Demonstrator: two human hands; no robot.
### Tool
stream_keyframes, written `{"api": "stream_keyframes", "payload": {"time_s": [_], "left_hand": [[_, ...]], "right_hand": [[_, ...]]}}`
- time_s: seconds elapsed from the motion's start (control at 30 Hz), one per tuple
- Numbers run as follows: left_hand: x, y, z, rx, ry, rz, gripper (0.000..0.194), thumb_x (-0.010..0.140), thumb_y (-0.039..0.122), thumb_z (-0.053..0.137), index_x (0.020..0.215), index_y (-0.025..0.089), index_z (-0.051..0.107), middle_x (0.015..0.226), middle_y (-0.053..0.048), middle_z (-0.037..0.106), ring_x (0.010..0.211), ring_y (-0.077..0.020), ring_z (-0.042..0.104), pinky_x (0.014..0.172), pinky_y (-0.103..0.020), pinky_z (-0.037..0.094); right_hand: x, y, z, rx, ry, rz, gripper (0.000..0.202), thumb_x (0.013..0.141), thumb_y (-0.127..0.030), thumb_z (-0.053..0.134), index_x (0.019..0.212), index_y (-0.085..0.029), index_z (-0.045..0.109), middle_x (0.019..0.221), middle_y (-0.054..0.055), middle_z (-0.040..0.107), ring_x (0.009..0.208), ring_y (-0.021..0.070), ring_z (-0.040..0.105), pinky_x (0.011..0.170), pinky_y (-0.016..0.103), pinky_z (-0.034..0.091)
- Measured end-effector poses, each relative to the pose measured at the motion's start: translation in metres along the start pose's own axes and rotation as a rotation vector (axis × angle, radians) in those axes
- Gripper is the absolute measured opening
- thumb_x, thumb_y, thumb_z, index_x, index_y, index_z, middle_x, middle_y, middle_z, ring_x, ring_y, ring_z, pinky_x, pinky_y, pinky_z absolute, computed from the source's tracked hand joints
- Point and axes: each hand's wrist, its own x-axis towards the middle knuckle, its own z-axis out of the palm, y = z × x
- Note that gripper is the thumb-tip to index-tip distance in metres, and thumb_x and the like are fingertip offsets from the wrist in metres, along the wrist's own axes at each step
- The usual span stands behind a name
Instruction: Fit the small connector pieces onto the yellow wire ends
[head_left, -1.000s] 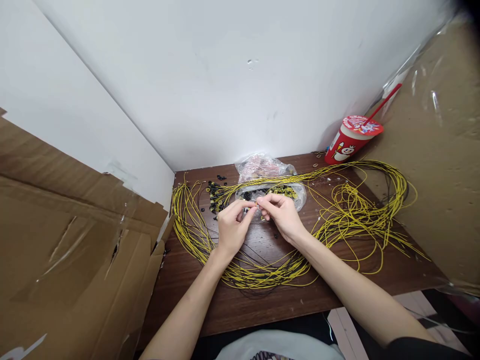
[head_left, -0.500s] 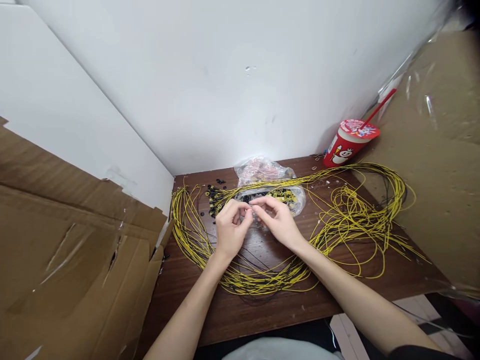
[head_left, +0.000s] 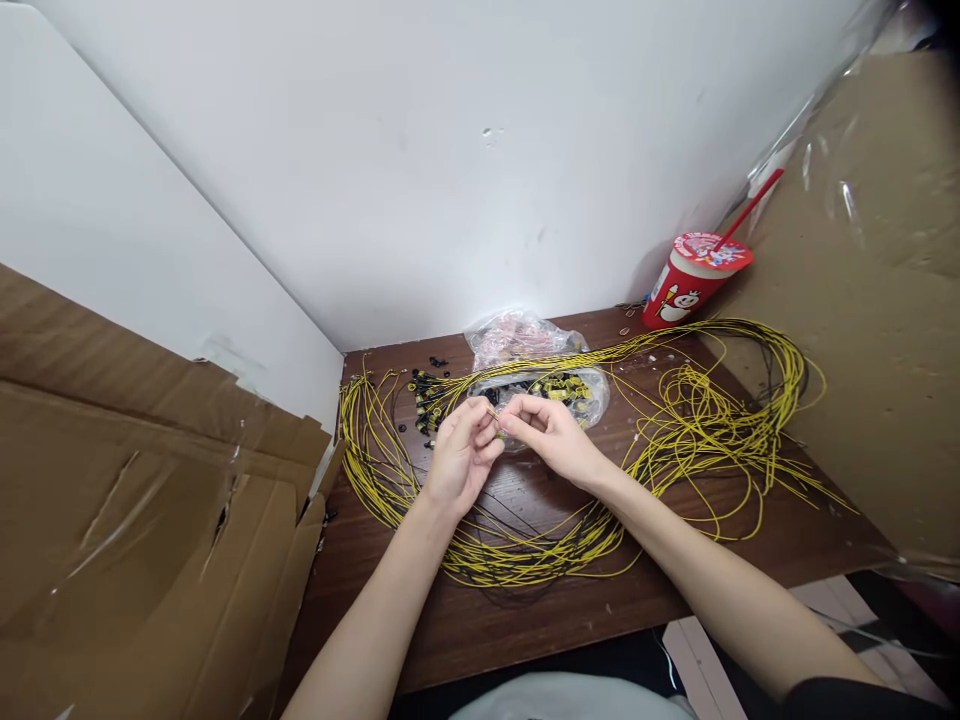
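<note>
My left hand and my right hand meet fingertip to fingertip above the middle of the table. Both are closed in a pinch on something tiny between them, too small to name. Just behind the fingers lies a clear plastic bag with small yellow and black parts in it. A long bundle of yellow and black wires loops around both hands. To the left of the bag, black and yellow wire ends are gathered close to my left hand.
A red drink cup with a straw stands at the back right. Tangled yellow wires cover the table's right side. Cardboard walls the left, another cardboard panel the right, and a white wall the back. Small black bits lie at the back left.
My left hand has rolled over, so its palm and curled fingers show more. My right hand keeps its pinch in nearly the same place. The view has shifted slightly.
</note>
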Motion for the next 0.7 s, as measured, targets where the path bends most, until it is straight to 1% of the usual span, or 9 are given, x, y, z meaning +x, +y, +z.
{"api": "stream_keyframes", "payload": {"time_s": [0.07,0.13,0.17,0.27,0.33,0.5,0.57,0.63,0.7], "left_hand": [[0.0,0.0,0.001,-0.093,0.01,-0.08,0.029,0.063,0.02,0.075,0.072,0.012,0.049,0.062,0.007,0.036,0.045,0.0008,0.024,0.035,-0.01,0.016],[0.0,-0.002,0.001,-0.08,0.021,-0.092,0.029,0.062,0.02,0.076,0.07,0.012,0.049,0.062,0.007,0.038,0.045,0.0009,0.025,0.034,-0.01,0.015],[0.0,-0.003,0.0,-0.027,0.034,-0.061,0.028,0.063,0.02,0.075,0.07,0.012,0.049,0.061,0.007,0.038,0.044,0.0007,0.026,0.034,-0.01,0.015],[0.0,-0.006,-0.003,0.221,0.098,0.118,0.025,0.065,0.024,0.075,0.071,0.012,0.053,0.055,0.008,0.035,0.043,-0.0002,0.026,0.035,-0.01,0.017],[-0.001,-0.008,-0.003,0.339,0.122,0.197,0.025,0.067,0.028,0.074,0.073,0.013,0.055,0.055,0.008,0.037,0.041,-0.0002,0.027,0.035,-0.011,0.019],[0.001,-0.008,-0.006,0.439,0.072,0.231,0.026,0.07,0.034,0.072,0.077,0.013,0.058,0.063,0.003,0.05,0.041,-0.0005,0.029,0.036,-0.014,0.018],[0.002,-0.008,-0.009,0.491,0.06,0.244,0.025,0.071,0.035,0.071,0.08,0.014,0.06,0.066,0.002,0.054,0.042,-0.0009,0.029,0.036,-0.015,0.019],[0.002,-0.007,-0.012,0.585,0.056,0.278,0.024,0.072,0.033,0.071,0.084,0.014,0.063,0.066,0.001,0.055,0.044,-0.0021,0.031,0.038,-0.016,0.022],[0.003,-0.006,-0.016,0.707,0.052,0.343,0.021,0.072,0.031,0.071,0.085,0.015,0.066,0.066,0.001,0.056,0.048,-0.0041,0.036,0.043,-0.017,0.028]], "right_hand": [[0.0,0.0,-0.001,-0.01,0.008,0.0,0.028,0.082,-0.041,0.06,0.074,-0.014,0.059,0.07,0.0,0.058,0.065,0.0104,0.051,0.063,0.023,0.041],[0.0,0.001,-0.001,-0.07,0.049,0.002,0.025,0.082,-0.038,0.061,0.074,-0.014,0.061,0.069,0.001,0.058,0.063,0.0104,0.05,0.06,0.023,0.04],[-0.001,0.001,-0.002,-0.11,0.079,0.007,0.023,0.081,-0.036,0.061,0.074,-0.014,0.062,0.067,0.001,0.058,0.061,0.0104,0.049,0.058,0.022,0.038],[-0.004,0.003,-0.002,-0.209,0.172,0.021,0.019,0.08,-0.031,0.06,0.075,-0.013,0.065,0.06,-0.001,0.053,0.055,0.0096,0.044,0.053,0.022,0.034],[-0.006,0.004,-0.001,-0.235,0.21,0.013,0.019,0.08,-0.031,0.06,0.077,-0.013,0.068,0.057,-0.001,0.05,0.053,0.0091,0.04,0.051,0.022,0.031],[-0.006,0.003,-0.001,-0.215,0.239,0.01,0.021,0.08,-0.032,0.061,0.075,-0.013,0.07,0.059,0.0,0.053,0.053,0.0091,0.039,0.051,0.022,0.03],[-0.005,0.003,-0.002,-0.211,0.255,0.023,0.022,0.08,-0.033,0.061,0.074,-0.013,0.07,0.057,-0.001,0.051,0.052,0.0089,0.038,0.05,0.022,0.029],[-0.005,0.003,-0.003,-0.214,0.27,0.03,0.023,0.079,-0.033,0.061,0.073,-0.013,0.069,0.055,-0.001,0.048,0.052,0.0087,0.037,0.049,0.021,0.028],[-0.004,0.003,-0.003,-0.221,0.273,0.033,0.023,0.079,-0.034,0.061,0.073,-0.012,0.068,0.055,-0.002,0.047,0.052,0.0086,0.037,0.049,0.021,0.028]]}}
